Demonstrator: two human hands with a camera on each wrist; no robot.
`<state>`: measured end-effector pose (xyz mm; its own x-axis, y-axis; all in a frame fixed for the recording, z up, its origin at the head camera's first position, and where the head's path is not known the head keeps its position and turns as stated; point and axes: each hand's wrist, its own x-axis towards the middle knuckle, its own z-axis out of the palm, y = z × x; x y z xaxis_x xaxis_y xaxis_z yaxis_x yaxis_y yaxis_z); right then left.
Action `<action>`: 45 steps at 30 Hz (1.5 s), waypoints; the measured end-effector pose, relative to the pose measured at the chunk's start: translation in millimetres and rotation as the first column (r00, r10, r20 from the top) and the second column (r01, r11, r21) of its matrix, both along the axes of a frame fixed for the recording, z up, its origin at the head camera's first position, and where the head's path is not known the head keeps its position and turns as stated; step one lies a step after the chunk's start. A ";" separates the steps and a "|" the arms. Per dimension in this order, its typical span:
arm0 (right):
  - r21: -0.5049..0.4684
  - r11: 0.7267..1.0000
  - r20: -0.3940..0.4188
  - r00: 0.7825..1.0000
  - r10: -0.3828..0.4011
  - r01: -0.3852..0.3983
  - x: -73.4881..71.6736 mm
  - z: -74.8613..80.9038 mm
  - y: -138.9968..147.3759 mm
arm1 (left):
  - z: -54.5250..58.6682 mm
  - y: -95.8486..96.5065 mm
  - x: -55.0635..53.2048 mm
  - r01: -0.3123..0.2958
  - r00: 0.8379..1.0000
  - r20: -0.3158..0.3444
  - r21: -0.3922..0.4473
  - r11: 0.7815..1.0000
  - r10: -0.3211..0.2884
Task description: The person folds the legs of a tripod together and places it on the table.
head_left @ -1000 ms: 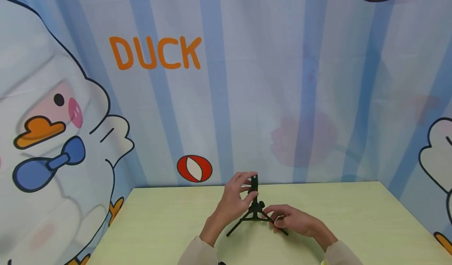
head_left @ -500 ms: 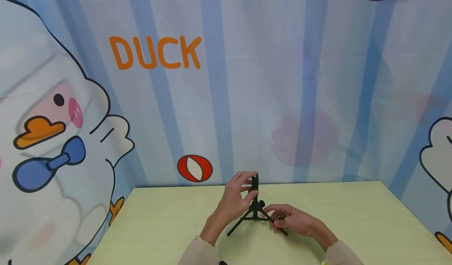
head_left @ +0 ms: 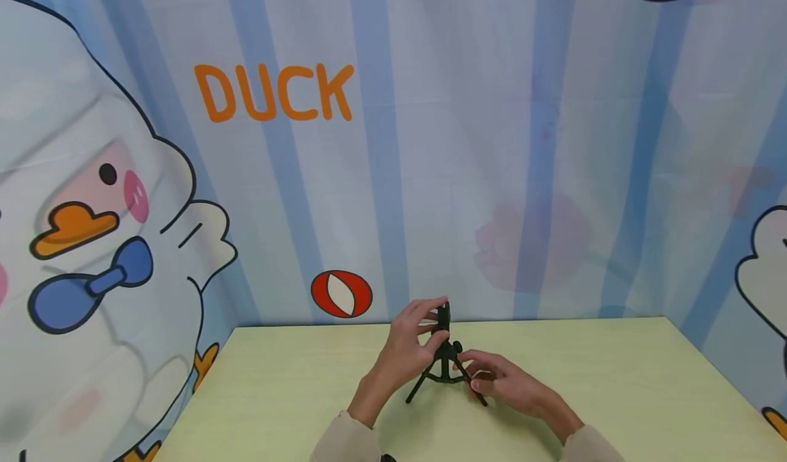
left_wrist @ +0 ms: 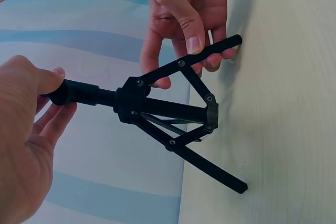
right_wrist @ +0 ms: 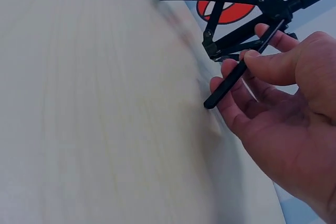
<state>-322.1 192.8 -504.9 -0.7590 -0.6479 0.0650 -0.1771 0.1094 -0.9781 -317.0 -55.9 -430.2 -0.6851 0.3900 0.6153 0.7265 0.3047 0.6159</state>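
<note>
A small black tripod (head_left: 445, 368) is held upright over the table, its legs partly spread and joined by hinged braces. My left hand (head_left: 407, 342) grips the top of its column between thumb and fingers. One leg of the tripod (left_wrist: 210, 174) slants out bare in the left wrist view. My right hand (head_left: 507, 383) pinches the right-hand leg, the thumb on one side and the fingers behind it, as the right wrist view also shows. A round knob (head_left: 457, 346) sticks out on the column's right side. The third leg is mostly hidden.
The pale yellow table (head_left: 277, 393) spreads out around both hands. Behind its far edge hangs a striped blue curtain (head_left: 430, 141) with printed duck figures. A small dark object (head_left: 388, 458) shows at the bottom edge beside the left sleeve.
The tripod's legs have drawn closer together, and its hub has risen a little. My right hand has shifted slightly left and up with the leg. My left hand stays at the column's top.
</note>
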 end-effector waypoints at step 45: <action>-0.149 0.982 -0.214 0.966 -0.147 0.116 -1.9 -14.1 -27.1 | 1.2 -3.7 -3.3 0.015 1.000 -0.008 0.034 0.999 -0.015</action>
